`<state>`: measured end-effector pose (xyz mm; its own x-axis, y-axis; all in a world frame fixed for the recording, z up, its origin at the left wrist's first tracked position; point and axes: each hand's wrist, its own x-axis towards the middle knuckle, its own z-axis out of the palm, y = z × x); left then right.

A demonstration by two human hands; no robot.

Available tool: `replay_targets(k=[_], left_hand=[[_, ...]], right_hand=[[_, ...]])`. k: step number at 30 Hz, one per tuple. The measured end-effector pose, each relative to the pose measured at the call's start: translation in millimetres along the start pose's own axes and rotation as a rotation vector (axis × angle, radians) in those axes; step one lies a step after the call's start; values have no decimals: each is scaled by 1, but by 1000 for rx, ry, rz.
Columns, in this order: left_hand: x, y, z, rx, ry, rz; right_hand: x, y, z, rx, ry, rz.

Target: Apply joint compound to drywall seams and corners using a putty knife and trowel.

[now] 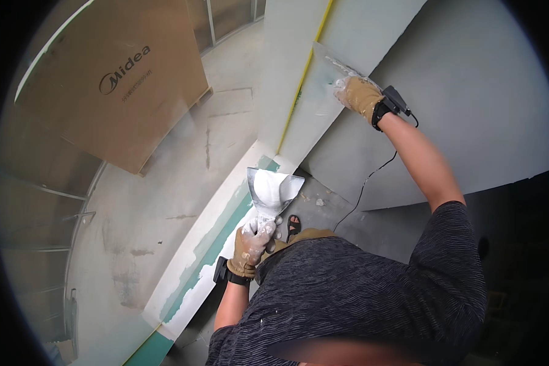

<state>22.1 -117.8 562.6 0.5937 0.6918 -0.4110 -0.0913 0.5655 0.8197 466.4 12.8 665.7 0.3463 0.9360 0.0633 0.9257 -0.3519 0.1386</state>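
My left hand (252, 245), in a tan glove smeared with white, is closed round the handle of a wide putty knife (294, 186). A thick heap of white putty (269, 190) lies on that blade. My right hand (361, 97), gloved alike, is stretched far out and grips a second broad scraper (332, 59) with putty along it. This blade lies against the pale surface of a long ledge (348, 24), close to a yellow strip (299, 91). The nearer stretch of the ledge shows a green band (216, 235) between white coated areas. The right hand's fingertips are partly hidden.
A large brown carton (119, 79) stands on the stained floor (183, 183) at the left, near a metal-framed glazed wall (36, 226). A smooth grey panel (470, 110) fills the right. A thin black cable (367, 180) hangs from my right wrist device (396, 100).
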Motion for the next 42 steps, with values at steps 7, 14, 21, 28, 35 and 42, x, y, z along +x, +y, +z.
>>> replay_targets(k=[7,14,21,28,35,42], left_hand=[[7,-3,0,-24,-53,25],[9,-5,-9,-7,-106,8],[-5,-6,-16,-103,-201,78],[11,-21,-24,-134,-316,226],[15,-12,-34,-84,-453,214],[14,-10,-39,-63,-491,244]], right_hand=[[-9,13,-147,-87,24,-109],[-65,-25,-324,169,9,7],[-115,-52,-443,243,166,161],[-135,-34,-529,-121,256,-35],[-160,-55,-591,386,498,64],[-216,-84,-631,729,469,-20]])
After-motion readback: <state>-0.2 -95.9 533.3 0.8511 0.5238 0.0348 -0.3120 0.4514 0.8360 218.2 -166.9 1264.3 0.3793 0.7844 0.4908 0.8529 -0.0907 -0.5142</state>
